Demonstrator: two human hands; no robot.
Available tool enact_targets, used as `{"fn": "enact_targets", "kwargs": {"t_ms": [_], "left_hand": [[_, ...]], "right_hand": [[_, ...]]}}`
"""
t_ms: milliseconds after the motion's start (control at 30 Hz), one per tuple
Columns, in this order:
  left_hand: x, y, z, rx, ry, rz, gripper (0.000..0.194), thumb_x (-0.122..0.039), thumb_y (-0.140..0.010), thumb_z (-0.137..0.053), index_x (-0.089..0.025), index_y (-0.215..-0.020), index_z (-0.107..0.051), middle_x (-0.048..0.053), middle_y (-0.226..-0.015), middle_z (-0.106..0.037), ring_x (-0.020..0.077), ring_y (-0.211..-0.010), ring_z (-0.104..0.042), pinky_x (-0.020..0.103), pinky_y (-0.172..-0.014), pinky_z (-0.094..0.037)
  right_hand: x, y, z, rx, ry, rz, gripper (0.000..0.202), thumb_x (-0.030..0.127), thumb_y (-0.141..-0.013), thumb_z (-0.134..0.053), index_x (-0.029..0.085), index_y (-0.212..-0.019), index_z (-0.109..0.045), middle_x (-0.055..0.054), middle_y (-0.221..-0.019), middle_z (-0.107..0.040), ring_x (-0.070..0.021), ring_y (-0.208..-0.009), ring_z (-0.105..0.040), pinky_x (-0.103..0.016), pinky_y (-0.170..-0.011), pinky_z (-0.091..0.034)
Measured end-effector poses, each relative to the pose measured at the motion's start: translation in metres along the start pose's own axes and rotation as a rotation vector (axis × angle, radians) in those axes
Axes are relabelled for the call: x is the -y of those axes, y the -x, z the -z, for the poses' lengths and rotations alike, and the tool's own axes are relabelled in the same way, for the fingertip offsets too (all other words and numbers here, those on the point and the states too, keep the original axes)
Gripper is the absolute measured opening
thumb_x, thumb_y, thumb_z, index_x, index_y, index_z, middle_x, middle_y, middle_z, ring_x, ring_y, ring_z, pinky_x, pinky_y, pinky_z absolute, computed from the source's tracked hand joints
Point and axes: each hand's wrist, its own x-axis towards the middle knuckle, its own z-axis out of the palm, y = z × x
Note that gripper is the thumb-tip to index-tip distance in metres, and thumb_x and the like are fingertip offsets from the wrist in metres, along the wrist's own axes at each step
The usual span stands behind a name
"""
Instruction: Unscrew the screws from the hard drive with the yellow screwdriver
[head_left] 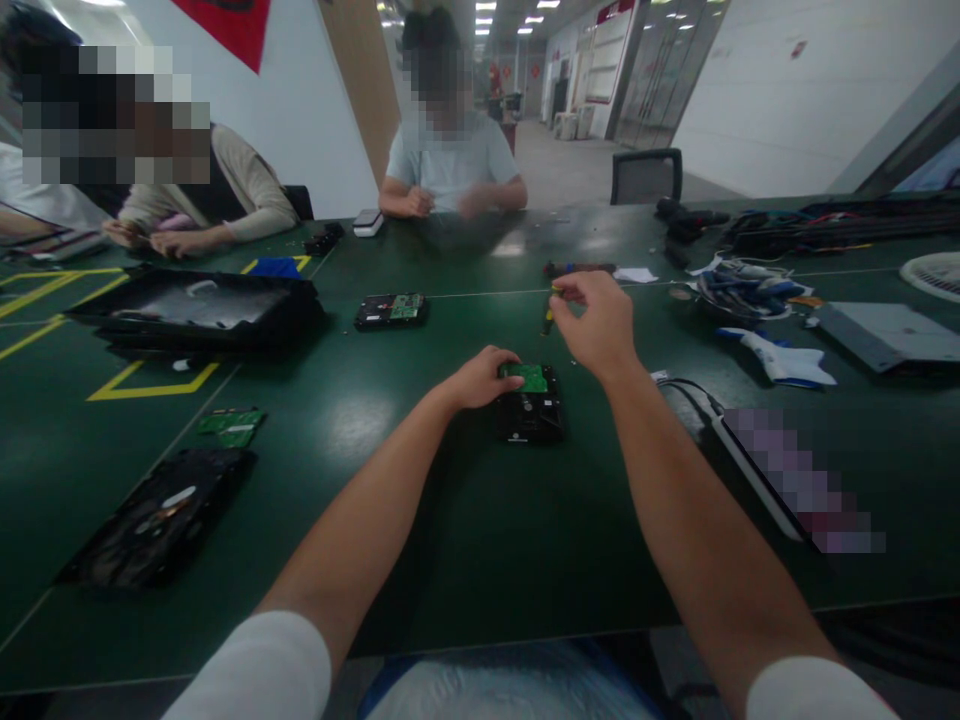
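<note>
With the hard drive [526, 420] as the clock's centre, it lies flat on the worktop [420, 520] between the person's forearms, a green circuit board [534, 379] on its far part. The left hand [486, 380] comes in at 9 o'clock: its thumb presses on the board and its fingers curl over the far left edge, steadying the drive. At 1 o'clock the right hand [600, 318] has its fingers closed in a pinch on a yellow-and-dark screwdriver [548, 318] — held tilted nearly upright, apart from the drive.

A second drive [390, 311] sits at 10 o'clock, and a black tray [202, 305] between 9 and 10. A loose green board [236, 428] lies at 9 o'clock, with a dark casing [165, 520] nearer the person. A blue-and-white glove [780, 358] and a grey box [892, 335] lie towards 3 o'clock; bundled cables [750, 290] are at 2. Just past 11 — across the worktop — sits a person in a pale shirt [450, 160].
</note>
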Motion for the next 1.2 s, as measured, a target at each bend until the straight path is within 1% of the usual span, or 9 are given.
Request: {"fn": "enact_targets", "kwargs": {"t_ms": [200,333,433,633,700,833,900,1067,1200], "left_hand": [[-0.0020,0.0007,0.0004,0.001,0.001,0.015,0.050,-0.045,-0.094,-0.067,-0.018,-0.136,-0.065,0.013,-0.126,-0.058,0.0240,-0.101,-0.063,0.042,-0.097,-0.053],[-0.0029,0.0006,0.0008,0.001,-0.004,0.010,0.050,-0.044,-0.093,-0.067,-0.018,-0.135,-0.065,0.013,-0.124,-0.059,0.0241,-0.101,-0.062,0.042,-0.097,-0.053],[-0.0023,0.0004,0.0009,0.003,-0.004,0.012,0.050,-0.045,-0.093,-0.068,-0.018,-0.136,-0.065,0.013,-0.125,-0.059,0.0242,-0.101,-0.062,0.042,-0.096,-0.053],[-0.0020,0.0005,0.0012,0.003,0.008,0.014,0.052,-0.045,-0.093,-0.068,-0.016,-0.137,-0.065,0.014,-0.126,-0.060,0.0241,-0.100,-0.064,0.041,-0.096,-0.053],[-0.0020,0.0004,0.0011,0.003,0.005,0.006,0.052,-0.044,-0.093,-0.068,-0.016,-0.136,-0.065,0.014,-0.125,-0.060,0.0247,-0.101,-0.064,0.042,-0.096,-0.053],[-0.0016,0.0004,0.0006,0.004,-0.002,0.004,0.053,-0.045,-0.093,-0.067,-0.015,-0.137,-0.065,0.015,-0.125,-0.060,0.0248,-0.101,-0.064,0.042,-0.097,-0.053],[-0.0013,0.0005,0.0006,0.005,-0.002,0.008,0.053,-0.045,-0.094,-0.067,-0.015,-0.137,-0.064,0.015,-0.126,-0.059,0.0247,-0.101,-0.064,0.042,-0.096,-0.053],[-0.0010,0.0004,0.0012,0.013,-0.009,0.017,0.051,-0.046,-0.094,-0.067,-0.018,-0.137,-0.064,0.014,-0.127,-0.059,0.0241,-0.102,-0.063,0.041,-0.096,-0.053],[-0.0012,0.0006,0.0009,0.007,0.002,0.019,0.051,-0.046,-0.093,-0.067,-0.018,-0.136,-0.065,0.013,-0.125,-0.059,0.0239,-0.100,-0.063,0.042,-0.096,-0.053]], "right_hand": [[-0.0001,0.0008,-0.0013,-0.002,-0.043,-0.055,0.011,0.026,-0.088,-0.069,0.023,-0.099,-0.068,-0.006,-0.098,-0.073,-0.0238,-0.090,-0.068,-0.044,-0.088,-0.057],[-0.0005,-0.0001,-0.0004,0.024,-0.010,-0.004,0.016,0.021,-0.089,-0.066,0.024,-0.103,-0.072,-0.008,-0.103,-0.073,-0.0245,-0.094,-0.068,-0.045,-0.091,-0.056],[-0.0001,-0.0001,0.0008,0.025,0.018,-0.011,0.019,0.017,-0.087,-0.065,0.024,-0.103,-0.072,-0.009,-0.107,-0.073,-0.0254,-0.096,-0.068,-0.046,-0.092,-0.056],[0.0004,0.0003,-0.0002,0.016,-0.033,-0.089,0.013,0.029,-0.088,-0.070,0.024,-0.099,-0.068,-0.007,-0.100,-0.074,-0.0243,-0.090,-0.068,-0.045,-0.088,-0.057],[-0.0002,0.0000,-0.0004,0.032,-0.034,-0.062,0.011,0.027,-0.089,-0.067,0.024,-0.100,-0.069,-0.007,-0.102,-0.074,-0.0239,-0.091,-0.069,-0.045,-0.089,-0.057],[-0.0016,0.0000,0.0003,0.039,-0.006,-0.005,0.020,0.017,-0.087,-0.064,0.023,-0.105,-0.071,-0.009,-0.107,-0.073,-0.0244,-0.095,-0.069,-0.045,-0.091,-0.057],[-0.0019,0.0005,0.0005,0.030,-0.006,-0.020,0.018,0.018,-0.086,-0.066,0.022,-0.103,-0.069,-0.009,-0.106,-0.073,-0.0246,-0.094,-0.069,-0.045,-0.090,-0.057],[-0.0018,0.0009,-0.0005,0.017,-0.046,-0.090,0.015,0.028,-0.086,-0.072,0.024,-0.099,-0.066,-0.006,-0.100,-0.074,-0.0242,-0.090,-0.069,-0.045,-0.087,-0.058],[-0.0012,0.0001,0.0001,0.045,-0.031,-0.024,0.015,0.022,-0.087,-0.067,0.024,-0.101,-0.067,-0.007,-0.102,-0.073,-0.0240,-0.093,-0.069,-0.044,-0.088,-0.058]]}}
